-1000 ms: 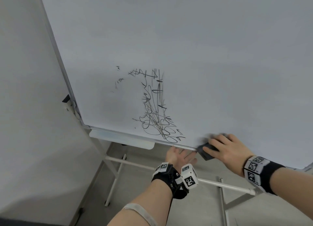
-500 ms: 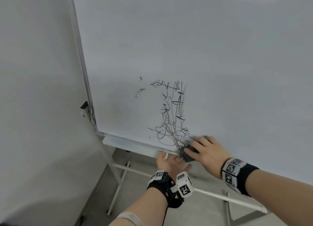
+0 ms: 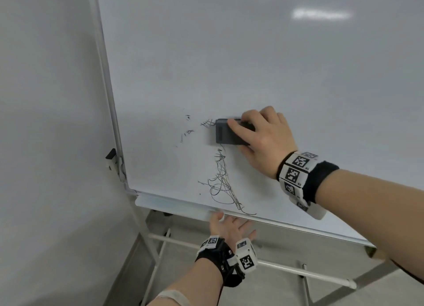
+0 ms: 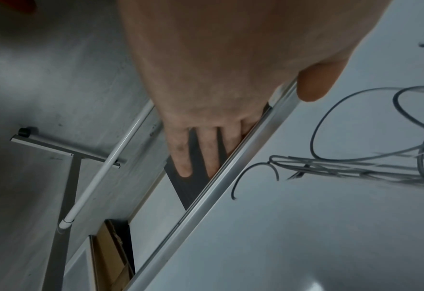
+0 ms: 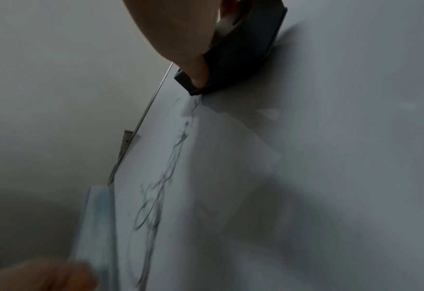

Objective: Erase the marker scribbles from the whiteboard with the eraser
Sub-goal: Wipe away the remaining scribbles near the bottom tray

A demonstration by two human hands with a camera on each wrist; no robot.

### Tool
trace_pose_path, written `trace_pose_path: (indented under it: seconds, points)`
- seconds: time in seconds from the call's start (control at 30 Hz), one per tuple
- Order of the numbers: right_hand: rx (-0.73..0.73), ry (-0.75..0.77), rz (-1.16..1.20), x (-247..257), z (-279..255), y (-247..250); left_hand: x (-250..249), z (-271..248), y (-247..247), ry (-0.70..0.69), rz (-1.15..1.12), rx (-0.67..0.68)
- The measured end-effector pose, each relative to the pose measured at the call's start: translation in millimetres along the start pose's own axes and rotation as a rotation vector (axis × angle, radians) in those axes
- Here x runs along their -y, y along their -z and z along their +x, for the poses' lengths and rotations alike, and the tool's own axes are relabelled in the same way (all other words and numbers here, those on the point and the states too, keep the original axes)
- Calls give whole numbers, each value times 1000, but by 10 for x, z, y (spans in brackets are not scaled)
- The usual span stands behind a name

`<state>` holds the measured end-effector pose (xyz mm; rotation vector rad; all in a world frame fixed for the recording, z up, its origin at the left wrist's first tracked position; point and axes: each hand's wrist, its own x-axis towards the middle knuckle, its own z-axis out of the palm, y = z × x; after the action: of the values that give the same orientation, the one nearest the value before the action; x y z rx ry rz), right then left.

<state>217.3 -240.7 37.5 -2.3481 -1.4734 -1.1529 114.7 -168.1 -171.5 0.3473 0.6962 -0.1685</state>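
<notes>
The whiteboard (image 3: 252,65) stands on a stand. Black marker scribbles (image 3: 221,182) run down its lower left part to the bottom edge, with a few small specks (image 3: 187,131) further left. My right hand (image 3: 245,133) grips the dark grey eraser (image 3: 226,136) and presses it flat on the board at the scribbles' top end. In the right wrist view the thumb (image 5: 196,74) lies on the eraser (image 5: 243,49). My left hand (image 3: 226,223) holds the board's bottom edge, thumb in front, fingers (image 4: 206,153) behind it.
A pale pen tray (image 3: 169,206) hangs under the bottom edge, left of my left hand. The stand's white bars and legs (image 3: 286,271) cross the grey floor below. A plain wall (image 3: 46,122) is close on the left. Brown cardboard (image 4: 108,256) lies behind the board.
My right hand has carried the eraser from the bottom edge up along the scribbles to their top, wiping away their right side. The left hand has stayed at the bottom edge.
</notes>
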Motion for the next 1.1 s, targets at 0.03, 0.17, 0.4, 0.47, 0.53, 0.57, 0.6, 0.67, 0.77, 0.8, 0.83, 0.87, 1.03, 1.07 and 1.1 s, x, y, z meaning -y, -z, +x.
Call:
trace_pose_path:
  seconds: [0.03,0.17,0.4,0.47,0.53,0.57,0.6,0.67,0.77,0.8,0.83,0.87,1.03,1.07,1.1]
  points:
    - [28,23,6,50,-111,-86,12,-1,-12,-13,12,-9]
    - [178,160,6,229,-749,-424,4,-46,-84,-37,-79,-47]
    - [450,273,-15,368,-1540,-658,11,-112,-94,-136,109,-148]
    - [481,285,-20,379,-1615,-680,18,-105,-96,-145,119,-149]
    - [487,324,-25,350,-1576,-663,25,-74,-65,-135,87,-161]
    - [468,337,-30,323,-1490,-641,27,-43,-33,-116,56,-141]
    - [429,335,-29,290,-1373,-609,23,-14,-5,-96,11,-118]
    - [322,301,-27,210,-1075,-519,13,7,23,-54,-77,-58]
    - [193,215,-37,87,-533,-333,-2,-1,-21,-48,-116,-40]
    - [162,185,-36,48,-361,-272,8,-9,-38,-50,-111,-43]
    - [133,155,-36,12,-200,-211,14,-17,-48,-51,-99,-44]
    - [107,122,-35,-14,-60,-161,18,-1,-48,-51,-80,-59]
    - [22,38,-8,39,145,-123,-20,-11,-45,-41,-70,-74]
    - [21,45,-6,75,99,-162,-30,-21,-52,-48,-64,-76]
    - [29,59,-5,116,35,-215,-28,-33,-60,-51,-59,-80]
